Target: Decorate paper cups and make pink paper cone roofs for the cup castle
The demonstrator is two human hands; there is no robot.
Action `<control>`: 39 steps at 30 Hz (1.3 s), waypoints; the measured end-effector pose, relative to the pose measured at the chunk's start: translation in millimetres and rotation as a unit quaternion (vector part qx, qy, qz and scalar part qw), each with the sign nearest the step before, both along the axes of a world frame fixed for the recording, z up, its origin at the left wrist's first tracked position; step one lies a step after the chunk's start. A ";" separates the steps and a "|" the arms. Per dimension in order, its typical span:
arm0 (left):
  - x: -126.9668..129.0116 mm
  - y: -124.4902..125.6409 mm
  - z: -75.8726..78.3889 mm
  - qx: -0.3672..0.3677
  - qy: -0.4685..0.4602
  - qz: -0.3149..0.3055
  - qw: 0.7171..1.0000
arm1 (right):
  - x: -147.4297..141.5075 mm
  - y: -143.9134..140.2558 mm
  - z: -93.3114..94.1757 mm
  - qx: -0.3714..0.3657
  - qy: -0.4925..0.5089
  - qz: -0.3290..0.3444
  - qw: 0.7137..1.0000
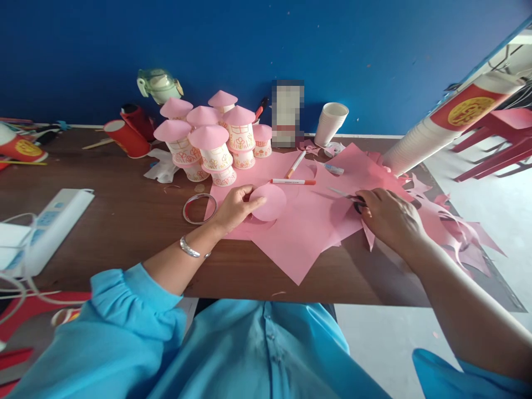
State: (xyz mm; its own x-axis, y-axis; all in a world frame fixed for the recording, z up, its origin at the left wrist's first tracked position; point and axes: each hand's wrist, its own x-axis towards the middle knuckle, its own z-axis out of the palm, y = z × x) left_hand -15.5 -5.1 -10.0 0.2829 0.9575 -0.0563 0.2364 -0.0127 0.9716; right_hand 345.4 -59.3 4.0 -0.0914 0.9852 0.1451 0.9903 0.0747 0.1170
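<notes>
Between thumb and fingers, my left hand (238,208) pinches a round pink paper disc (271,204) at its left edge. Beneath it lie pink paper sheets (297,238) spread over the table. My right hand (390,219) is closed on the dark handles of a pair of scissors (358,204), whose blades point left, low over the sheets. Two orange-and-white markers, one lying crosswise (293,182) and one slanted (296,164), rest beyond the disc. Paper cups with pink cone roofs and drawn flowers (216,155) stand stacked behind my left hand.
A roll of tape (200,209) lies left of my left hand. White cups (331,123) stand by the blue wall; a long cup stack (440,130) leans at right. Pink scraps (444,227) hang near the right edge. A power strip (58,230) with cables sits at left.
</notes>
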 end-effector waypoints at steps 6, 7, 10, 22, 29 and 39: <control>1.1 4.5 -8.4 -0.033 -0.143 0.035 0.989 | -11.5 -8.2 4.5 0.124 0.393 -0.027 0.911; 1.4 5.0 -9.2 -0.035 -0.157 0.036 0.986 | -18.8 -5.9 3.7 0.101 0.488 -0.010 0.867; 1.7 5.9 -11.5 -0.026 -0.177 0.036 0.983 | -42.9 8.7 2.9 0.059 0.624 0.041 0.778; 2.5 -0.7 -15.1 -0.018 -0.122 0.007 0.992 | -100.6 12.8 37.1 0.086 0.657 0.001 0.749; 6.2 -7.6 -4.2 -0.036 -0.140 0.005 0.990 | -152.9 20.7 -13.0 -0.144 0.796 -0.011 0.588; 8.8 -13.7 0.2 -0.068 -0.113 -0.016 0.991 | -149.2 19.3 -19.3 -0.133 0.824 -0.017 0.551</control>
State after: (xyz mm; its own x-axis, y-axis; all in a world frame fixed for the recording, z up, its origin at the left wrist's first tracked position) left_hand -6.7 -18.8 -9.8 0.3327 0.9359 -0.1156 0.0137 0.1178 0.9929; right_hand 196.2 -40.1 -15.4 -0.0327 0.9888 -0.1456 -0.2622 -0.1491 -0.9534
